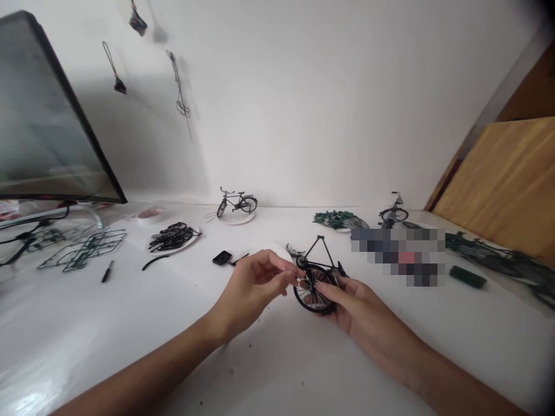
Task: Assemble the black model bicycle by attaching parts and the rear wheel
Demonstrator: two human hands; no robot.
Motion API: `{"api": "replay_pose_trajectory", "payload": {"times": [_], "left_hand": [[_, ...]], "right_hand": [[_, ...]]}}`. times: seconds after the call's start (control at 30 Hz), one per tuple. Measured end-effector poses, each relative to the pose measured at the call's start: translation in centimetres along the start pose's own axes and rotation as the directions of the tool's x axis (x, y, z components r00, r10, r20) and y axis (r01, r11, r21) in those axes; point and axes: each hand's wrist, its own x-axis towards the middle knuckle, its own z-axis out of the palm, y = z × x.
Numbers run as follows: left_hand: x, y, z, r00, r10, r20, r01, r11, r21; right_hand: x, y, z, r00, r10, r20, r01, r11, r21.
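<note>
A miniature black bicycle frame [318, 257] with one spoked wheel [313, 290] fitted is in front of me, just above the white table [277, 358]. My right hand [351, 306] grips the wheel from below, its fingers lying across the spokes. My left hand [251, 289] comes in from the left, its fingertips pinching at the wheel's upper hub area. The fingers hide part of the hub. A small grey metal part [295, 251] lies just behind the fingertips.
Two finished miniature bicycles [236, 202] [393, 215] stand at the back. Plates hold black parts [173, 238] and green parts [340, 219]. Green sprues [82, 249], a small screwdriver [107, 271] and a black box [222, 257] lie left. A monitor [52, 110] stands far left.
</note>
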Motion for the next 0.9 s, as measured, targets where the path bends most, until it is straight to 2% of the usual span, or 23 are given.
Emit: {"api": "replay_pose_trajectory", "payload": {"times": [0.1, 0.27, 0.53, 0.77, 0.9], "left_hand": [[-0.3, 0.3, 0.5, 0.999, -0.043, 0.027, 0.044, 0.998, -0.04], [-0.9, 0.5, 1.5, 0.988, -0.152, -0.006, 0.152, 0.987, -0.051], [-1.9, 0.3, 3.2, 0.938, -0.344, -0.045, 0.334, 0.93, -0.155], [-2.1, -0.3, 3.4, 0.925, -0.381, 0.001, 0.365, 0.885, -0.29], [-2.4, -0.3, 3.4, 0.925, -0.379, 0.044, 0.373, 0.875, -0.309]], "right_hand": [[0.0, 0.0, -0.2, 1.0, 0.001, 0.02, -0.002, 0.999, 0.035], [-0.1, 0.4, -0.2, 1.0, -0.016, 0.012, 0.015, 0.998, 0.056], [-0.6, 0.3, 0.7, 0.999, -0.05, -0.004, 0.05, 0.989, 0.142], [-0.8, -0.1, 1.2, 0.997, -0.068, 0.024, 0.062, 0.978, 0.198], [-0.8, -0.2, 1.3, 0.997, -0.062, -0.034, 0.067, 0.986, 0.155]]}}
